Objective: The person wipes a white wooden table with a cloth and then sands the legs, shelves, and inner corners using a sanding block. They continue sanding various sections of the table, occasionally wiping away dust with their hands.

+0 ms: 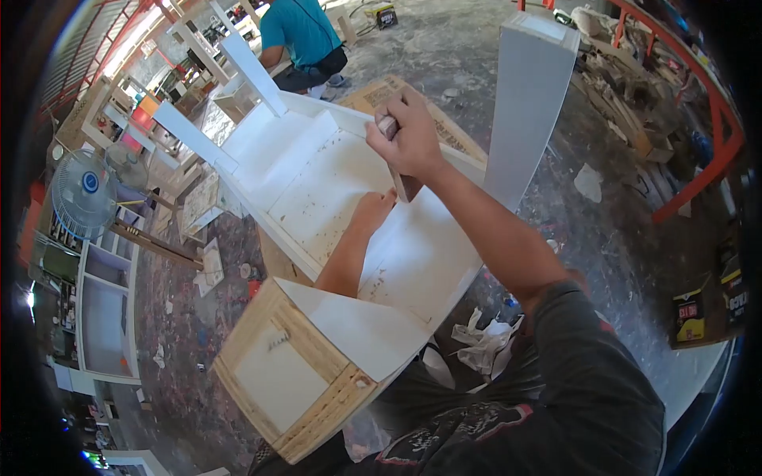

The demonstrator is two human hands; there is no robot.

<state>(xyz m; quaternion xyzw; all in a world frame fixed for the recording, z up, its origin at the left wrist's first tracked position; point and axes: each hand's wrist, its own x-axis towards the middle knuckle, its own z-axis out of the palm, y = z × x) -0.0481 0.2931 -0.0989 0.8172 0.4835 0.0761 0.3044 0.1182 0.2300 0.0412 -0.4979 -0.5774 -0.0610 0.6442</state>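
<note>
**Brown wooden block in right fist, over white frame**

Surface: white-painted, shallow rectangular wooden frame (444,262), legs pointing up, brown specks (321,238) scattered across its panels. Flat brown cardboard sheet (373,95) shows beyond its far edge. Floor (460,55) is grey and paint-spotted. Room: blue-and-white round fan (83,194) at left, person in a teal shirt (298,36) at the far end, red metal stand (689,192) at right.

Long brown wooden block (408,189): tilted, upper part inside the right hand (413,131), fingers wrapped round it. Lower end sits below that fist, just beside left fingertips. Left hand (371,213) is low over the panel, fingers bent; can't tell if it pinches anything.
</note>
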